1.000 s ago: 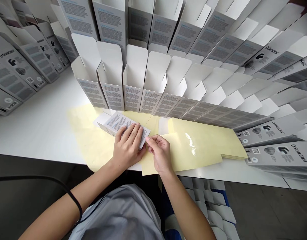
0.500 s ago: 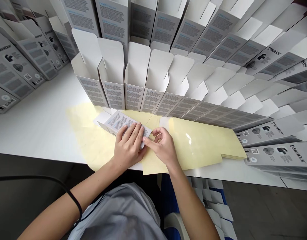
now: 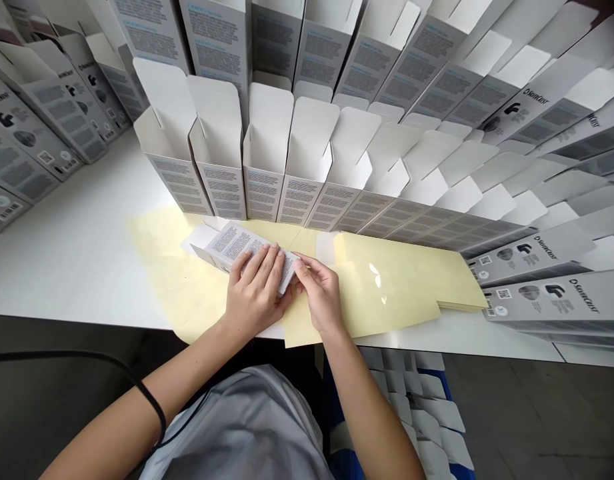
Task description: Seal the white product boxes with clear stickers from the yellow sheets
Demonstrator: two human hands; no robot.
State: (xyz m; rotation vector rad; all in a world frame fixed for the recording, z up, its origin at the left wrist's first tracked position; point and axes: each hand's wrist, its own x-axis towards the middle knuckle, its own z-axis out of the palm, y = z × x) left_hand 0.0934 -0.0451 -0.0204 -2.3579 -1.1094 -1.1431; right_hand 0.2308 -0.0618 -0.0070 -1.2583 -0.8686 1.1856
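Observation:
A white carton printed with grey text lies on its side on a stack of pale yellow sheets, with its open end flaps at the left. My left hand rests across the carton with the fingers spread over its printed face. My right hand sits at the carton's right end, its fingertips pressed together against the edge. The carton's underside is hidden.
Several upright open-flapped cartons stand in close rows along the back of the white table, and more lie on the right and left. White carton pieces sit in a blue crate below the table's front edge.
My right hand has shifted from the yellow sheet back to the carton's right end, with its fingers drawn closer together. The left hand and carton stay nearly still, while the view has shifted slightly.

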